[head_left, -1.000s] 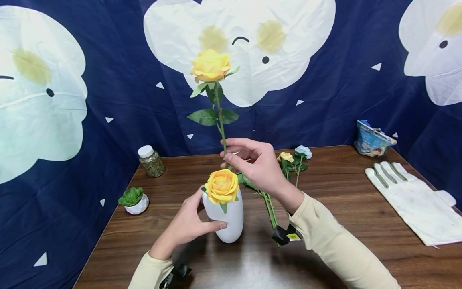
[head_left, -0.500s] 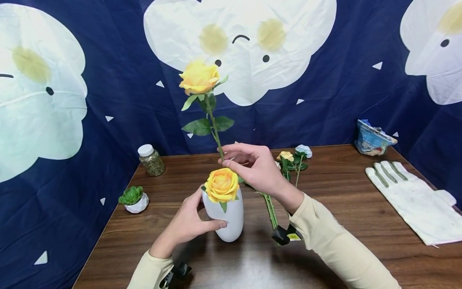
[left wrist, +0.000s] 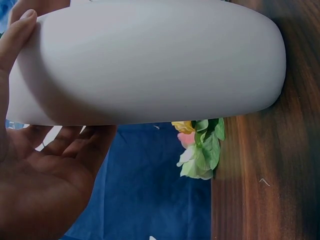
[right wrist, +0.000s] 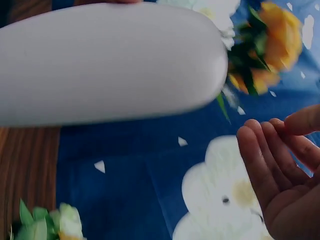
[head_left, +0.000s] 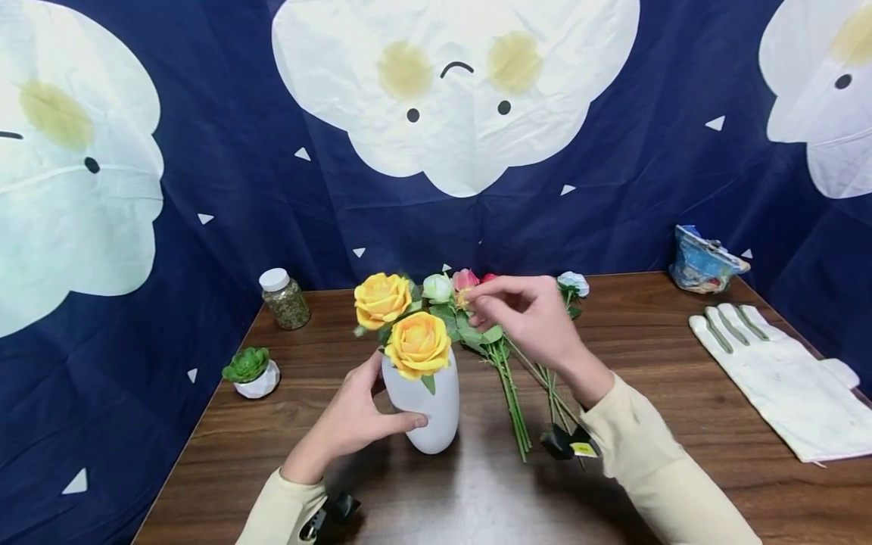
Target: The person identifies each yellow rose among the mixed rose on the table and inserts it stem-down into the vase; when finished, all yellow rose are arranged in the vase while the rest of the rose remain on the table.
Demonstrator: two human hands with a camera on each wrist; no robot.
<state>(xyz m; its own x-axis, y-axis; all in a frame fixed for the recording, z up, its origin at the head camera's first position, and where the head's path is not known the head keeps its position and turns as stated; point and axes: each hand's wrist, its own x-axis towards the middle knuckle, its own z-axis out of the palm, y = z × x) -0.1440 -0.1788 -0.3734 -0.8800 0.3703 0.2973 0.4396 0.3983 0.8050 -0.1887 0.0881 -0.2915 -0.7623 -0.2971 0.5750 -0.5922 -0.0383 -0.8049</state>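
Note:
A white vase stands on the brown table with two yellow roses in its mouth, the second rose leaning back left. My left hand grips the vase's left side, thumb across the front; the left wrist view shows the vase against that hand. My right hand hovers over a bunch of loose flowers lying right of the vase. Its fingers are loosely curled and hold nothing, as the right wrist view of the hand confirms.
A white-lidded jar and a small succulent pot stand at the left. A white glove and a crumpled blue bag lie at the right. A pale flower lies behind the right hand. Blue cloth hangs behind.
The tall yellow rose held up by my right hand has gone down into the vase. That hand let go of its stem and moved right, over the loose flowers.

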